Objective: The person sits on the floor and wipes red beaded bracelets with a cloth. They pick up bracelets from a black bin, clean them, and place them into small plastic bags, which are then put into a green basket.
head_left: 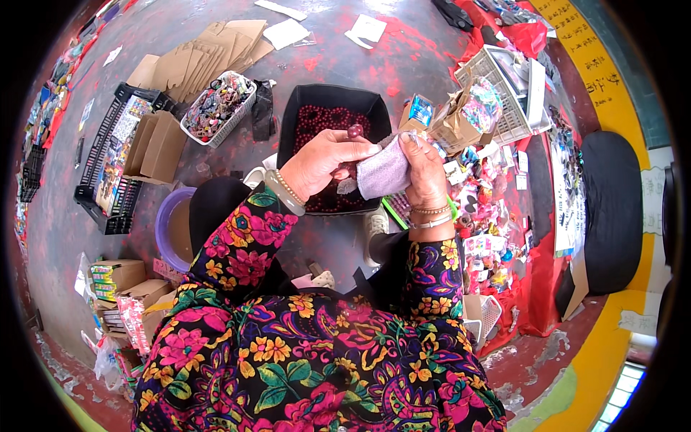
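Observation:
My left hand (319,160) is closed, with dark red, shiny round beads (355,131) showing at its fingertips. Whether these are loose or strung I cannot tell. A pale lilac cloth (381,173) hangs from my right hand (426,171), its upper edge pinched between thumb and fingers. The cloth reaches across to my left thumb and hides some of the left fingertips. Below both hands stands a black bin (294,119), holding a heap of similar dark red beads (324,124).
Left of the bin are a white basket of small trinkets (218,108), a black crate (101,173), an open carton (155,147) and a purple basin (169,230). On the right, a cardboard box (461,126) stands beside scattered small goods (489,209). Flattened cardboard (209,57) lies farther off.

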### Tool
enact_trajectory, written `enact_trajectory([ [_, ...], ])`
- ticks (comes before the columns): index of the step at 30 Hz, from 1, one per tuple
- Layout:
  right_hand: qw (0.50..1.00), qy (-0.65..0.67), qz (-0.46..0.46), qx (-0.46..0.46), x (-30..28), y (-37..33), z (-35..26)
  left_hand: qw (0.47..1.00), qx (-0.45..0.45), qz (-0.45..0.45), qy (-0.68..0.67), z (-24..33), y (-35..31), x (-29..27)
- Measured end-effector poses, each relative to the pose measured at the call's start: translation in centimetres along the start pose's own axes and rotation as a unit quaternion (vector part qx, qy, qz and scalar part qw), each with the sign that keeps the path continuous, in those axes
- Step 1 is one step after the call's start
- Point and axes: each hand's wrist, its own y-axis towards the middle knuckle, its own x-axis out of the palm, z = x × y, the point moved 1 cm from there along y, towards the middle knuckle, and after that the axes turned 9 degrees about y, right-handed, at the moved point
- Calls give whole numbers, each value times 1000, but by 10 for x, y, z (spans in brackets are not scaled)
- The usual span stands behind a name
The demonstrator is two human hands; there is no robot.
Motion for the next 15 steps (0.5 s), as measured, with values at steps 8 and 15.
enact_trajectory([
  [8,999,-14,-29,-6,4,-3,-3,995,29,53,-78,5,-2,-1],
  [15,998,35,-9,-49,10,-8,-12,997,25,11,78,9,-3,-2],
])
